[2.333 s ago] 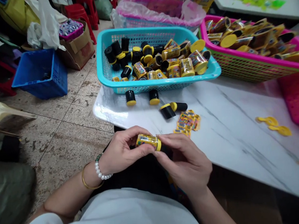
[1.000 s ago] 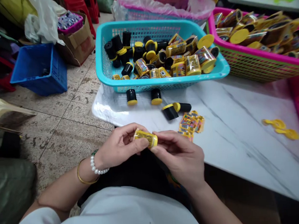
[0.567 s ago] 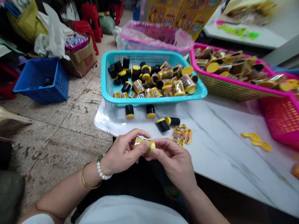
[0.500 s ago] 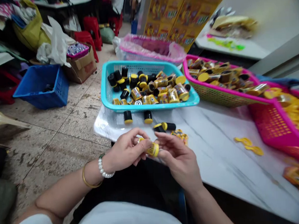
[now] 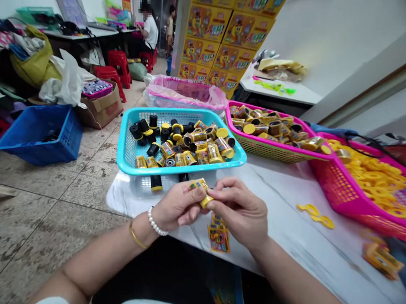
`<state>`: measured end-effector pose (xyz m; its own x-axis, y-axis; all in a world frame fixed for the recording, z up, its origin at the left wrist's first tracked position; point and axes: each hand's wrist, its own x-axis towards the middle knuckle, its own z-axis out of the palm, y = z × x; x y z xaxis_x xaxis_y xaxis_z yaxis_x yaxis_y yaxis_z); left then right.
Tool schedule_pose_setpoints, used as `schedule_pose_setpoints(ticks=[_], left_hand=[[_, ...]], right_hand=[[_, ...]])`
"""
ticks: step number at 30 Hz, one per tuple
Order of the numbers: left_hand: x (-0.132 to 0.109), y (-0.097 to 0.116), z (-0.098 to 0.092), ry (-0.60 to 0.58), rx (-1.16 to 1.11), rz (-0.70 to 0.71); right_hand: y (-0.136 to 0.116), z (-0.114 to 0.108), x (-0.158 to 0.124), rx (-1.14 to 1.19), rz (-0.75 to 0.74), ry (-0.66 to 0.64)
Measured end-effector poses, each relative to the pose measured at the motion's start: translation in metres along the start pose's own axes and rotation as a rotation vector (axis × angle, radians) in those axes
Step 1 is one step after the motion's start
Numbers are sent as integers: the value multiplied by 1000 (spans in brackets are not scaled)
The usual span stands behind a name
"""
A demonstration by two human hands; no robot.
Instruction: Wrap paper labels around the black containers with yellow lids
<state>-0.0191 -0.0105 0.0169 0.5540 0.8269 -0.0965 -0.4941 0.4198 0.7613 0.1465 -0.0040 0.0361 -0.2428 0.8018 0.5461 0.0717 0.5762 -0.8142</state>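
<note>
My left hand (image 5: 183, 205) is closed around a small yellow-capped cylinder (image 5: 205, 200) with a printed yellow wrap. The fingertips of my right hand (image 5: 242, 209) pinch the same piece from the other side. Below the hands, printed yellow labels (image 5: 219, 239) lie on the white marbled table (image 5: 281, 211). Behind them a turquoise basket (image 5: 183, 169) holds black cylinders with yellow caps and wrapped ones. Two black cylinders (image 5: 156, 182) stand at its near side, one partly hidden by my left hand.
Right of the turquoise basket are a pink basket (image 5: 271, 149) of wrapped cylinders and another (image 5: 359, 212) of yellow plastic parts. Yellow rings (image 5: 315, 215) lie on the table. A blue crate (image 5: 39, 149) stands on the floor at left. A person (image 5: 149, 30) sits far back.
The view has shifted, so the baskets appear lower and further left. My right fingers have closed in on the cylinder, which they were only loosely around before. More of the labels shows.
</note>
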Motion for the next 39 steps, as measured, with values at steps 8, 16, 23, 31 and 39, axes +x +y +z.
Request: schedule_pose_setpoints(ticks=[8, 16, 23, 31, 39], left_hand=[[0, -8, -11, -47, -144, -102], [1, -9, -8, 162, -71, -30], [3, -8, -7, 180, -129, -75], [3, -9, -10, 138, -122, -152], [-1, -8, -9, 161, -68, -15]], right_hand=[[9, -6, -8, -132, 16, -81], [15, -7, -9, -207, -39, -127], [13, -4, -12, -267, -77, -73], [16, 0, -14, -340, -83, -12], [9, 7, -7, -249, -97, -176]])
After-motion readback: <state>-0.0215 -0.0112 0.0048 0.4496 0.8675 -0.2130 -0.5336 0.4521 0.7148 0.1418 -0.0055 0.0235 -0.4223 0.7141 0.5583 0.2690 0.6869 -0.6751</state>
